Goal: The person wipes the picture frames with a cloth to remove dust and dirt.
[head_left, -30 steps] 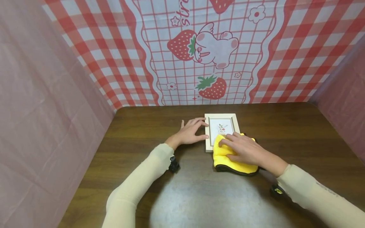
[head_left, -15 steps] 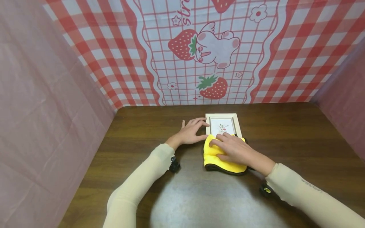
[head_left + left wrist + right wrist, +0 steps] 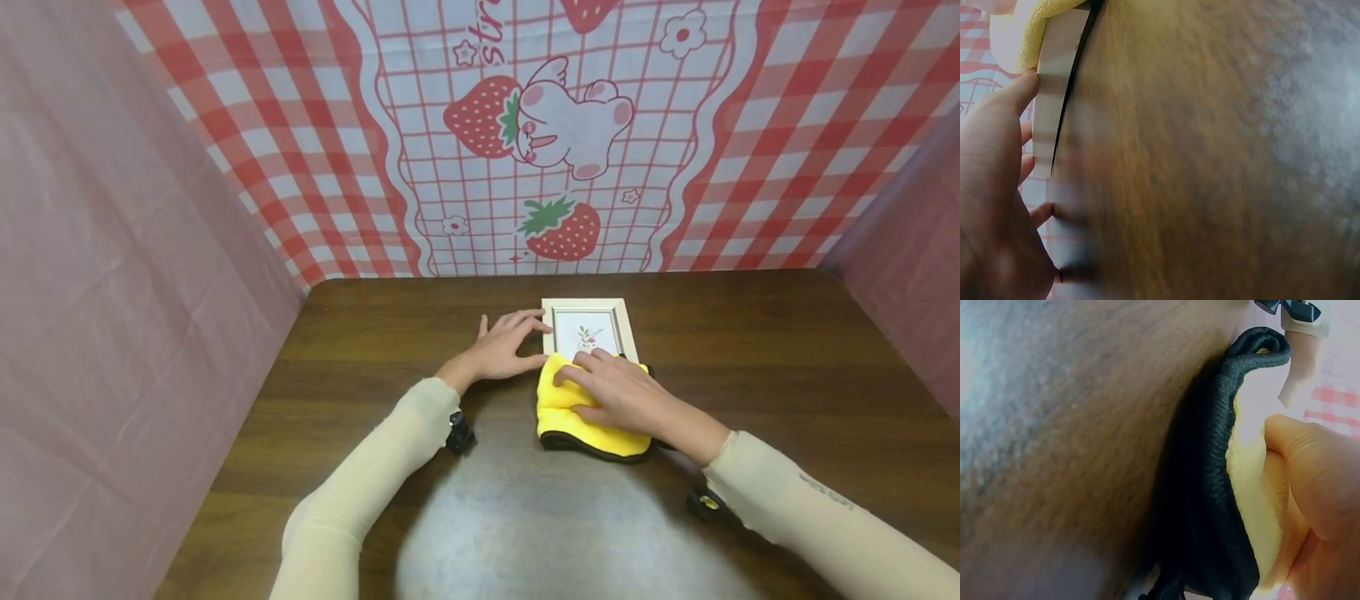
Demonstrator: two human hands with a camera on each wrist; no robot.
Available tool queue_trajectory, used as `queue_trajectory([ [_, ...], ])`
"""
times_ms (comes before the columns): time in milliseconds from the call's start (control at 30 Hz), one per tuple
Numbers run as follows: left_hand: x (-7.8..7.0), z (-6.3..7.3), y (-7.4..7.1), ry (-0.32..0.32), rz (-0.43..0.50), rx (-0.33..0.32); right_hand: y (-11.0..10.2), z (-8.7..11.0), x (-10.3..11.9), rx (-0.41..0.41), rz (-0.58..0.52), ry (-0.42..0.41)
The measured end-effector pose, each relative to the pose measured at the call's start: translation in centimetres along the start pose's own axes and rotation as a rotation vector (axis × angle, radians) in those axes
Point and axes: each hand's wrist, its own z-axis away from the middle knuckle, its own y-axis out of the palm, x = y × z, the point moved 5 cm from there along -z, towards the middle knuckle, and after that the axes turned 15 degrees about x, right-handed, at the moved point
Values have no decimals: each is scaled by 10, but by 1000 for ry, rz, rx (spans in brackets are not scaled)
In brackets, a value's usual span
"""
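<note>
A cream picture frame (image 3: 628,327) with a small plant print lies flat near the back of the table. My left hand (image 3: 497,348) touches its left edge with thumb and fingertips, the fingers spread. The left wrist view shows the thumb against the frame's side (image 3: 1054,94). My right hand (image 3: 618,393) grips a folded yellow cloth (image 3: 558,421) with black edging, pressed over the frame's lower part, which it hides. From the right wrist, the thumb lies on the yellow face of the cloth (image 3: 1250,456); the fingertips are partly hidden.
The brown wooden table (image 3: 360,321) reflects a bright glare at its front. A red-checked strawberry cloth (image 3: 300,167) hangs behind it, with pink curtains (image 3: 135,292) at the sides. A small black camera (image 3: 459,433) sits at each wrist.
My right hand has slid the yellow cloth left across the lower part of the frame, then all but stopped. The left hand has stayed at the frame's left edge.
</note>
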Motion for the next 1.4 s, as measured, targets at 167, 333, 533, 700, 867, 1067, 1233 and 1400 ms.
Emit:
queue_trajectory([
  [167,-13,10,-5,-14,-5,19,-1,3,-2,7,-9,5],
  [333,-18,13,-7,-24,-23,28,-1,7,-4,29,-23,24],
  [533,0,1,0,-16,-7,12,0,15,-11,33,-21,38],
  [700,-3,3,-2,-9,4,14,0,26,-20,19,-31,47],
  [867,-6,6,-3,-1,21,18,-1,38,-27,11,-50,59],
  [1067,0,1,-1,1,16,13,0,51,-36,8,-97,91],
  [1233,-1,1,-1,1,15,9,2,56,-38,-34,-94,73],
  [1400,-13,10,-3,-11,-24,23,5,56,-39,-59,-96,58],
])
